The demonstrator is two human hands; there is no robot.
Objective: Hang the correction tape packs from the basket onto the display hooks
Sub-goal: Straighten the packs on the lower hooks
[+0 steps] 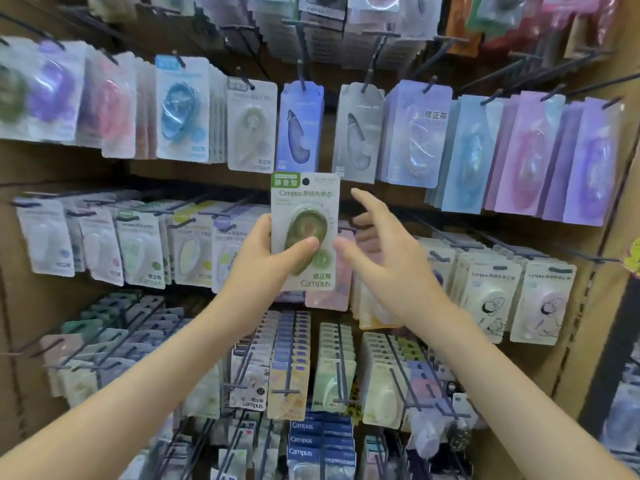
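Note:
My left hand (265, 258) grips a green Campus correction tape pack (306, 209) upright in front of the display wall, thumb across its blister. The pack's hang hole at the top is free of any hook. My right hand (384, 251) is just to the right of the pack, fingers spread and relaxed, holding nothing and not touching it. Behind both hands runs the middle row of display hooks (194, 216) loaded with similar pale packs. The basket is not in view.
Rows of hanging correction tape packs cover the brown pegboard wall: blue and purple ones (301, 126) above, pastel ones (491, 296) to the right, densely filled hooks (294, 362) below. Dark metal hook ends stick out toward me at every level.

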